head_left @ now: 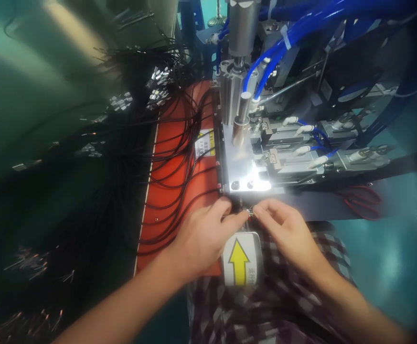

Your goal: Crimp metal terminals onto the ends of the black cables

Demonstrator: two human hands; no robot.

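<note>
My left hand (pixel 204 234) and my right hand (pixel 287 229) meet at the front edge of a metal machine plate (pixel 244 167). Both pinch a small shiny metal connector (pixel 250 211) on the end of a thin black cable, fingertips pressed together around it. The connector sits just below the plate's lit edge. A white label with a yellow arrow (pixel 240 260) lies right under my hands, pointing toward the machine.
An orange mat (pixel 179 157) on the left carries several looped black cables (pixel 172 143). More cables with metal ends (pixel 158 83) pile up at the far left. Blue air hoses (pixel 287 38) and pneumatic cylinders (pixel 242 28) crowd the machine above. Checked cloth (pixel 251 310) lies below.
</note>
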